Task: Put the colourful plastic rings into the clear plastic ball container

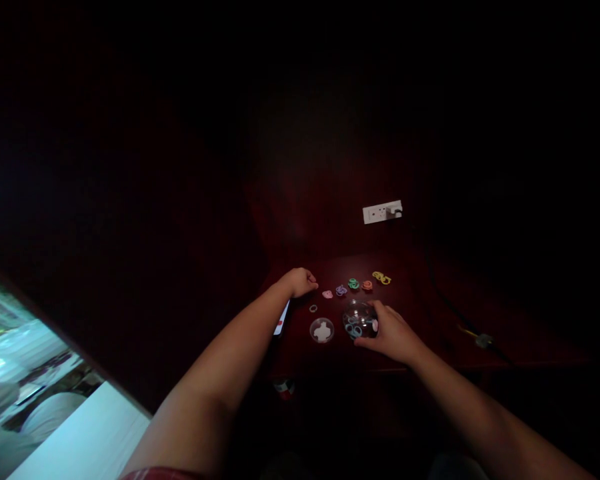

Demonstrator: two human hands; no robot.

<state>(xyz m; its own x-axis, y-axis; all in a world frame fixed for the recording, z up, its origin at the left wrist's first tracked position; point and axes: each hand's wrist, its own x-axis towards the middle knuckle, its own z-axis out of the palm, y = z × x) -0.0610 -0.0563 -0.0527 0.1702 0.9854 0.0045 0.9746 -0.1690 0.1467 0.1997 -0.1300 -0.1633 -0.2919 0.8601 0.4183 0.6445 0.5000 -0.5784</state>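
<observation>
My right hand (393, 332) grips a clear round container (359, 319) with several coloured rings inside, standing on a dark red table (415, 293). My left hand (301, 281) rests in a loose fist on the table's far left, next to a pink ring (327, 294). A row of small rings lies beyond: purple (341, 290), green (353, 284), orange (367, 285) and yellow (381, 277). A clear round lid (322, 330) lies flat between my hands, with a tiny ring (313, 308) behind it.
A phone (281, 320) lies under my left forearm at the table's left edge. A white wall socket (381, 212) with a plug sits above the table. A cable (473, 333) crosses the right side. A bright window (25, 360) shows at lower left.
</observation>
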